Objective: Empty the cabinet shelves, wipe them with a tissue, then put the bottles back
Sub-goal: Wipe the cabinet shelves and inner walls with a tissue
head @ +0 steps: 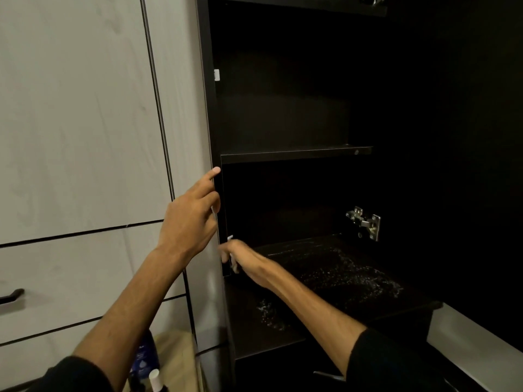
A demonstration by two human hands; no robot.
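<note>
Nearest the camera, at the lower left, two bottles stand outside the cabinet on a pale wooden surface: a dark blue one and, in front of it, one with a white cap. They are well apart from any shelf, which indicates that the emptying step is complete for every shelf in view.

Further in, the lower shelf carries no bottles. Its dark surface shows pale streaks and specks, some near the front edge and more across the middle and right. Whether this is residue awaiting the wipe or smearing left by one cannot be told.

The right hand reaches across this shelf to its left inner corner, fingers bent downward at the side panel. A small white object shows at the fingertips; it may be the tissue or a shelf fitting, and the fingers' hold on it cannot be confirmed.

The left hand rests against the front edge of the cabinet side panel, fingers extended and relaxed, gripping nothing.

Beyond, the upper shelf is bare, and a metal hinge is fixed at the right.

Assessment: removal appears done; wiping of the lower shelf appears to be in hand; the condition of the upper shelf cannot be judged in this light; return of the bottles is outstanding.
</note>
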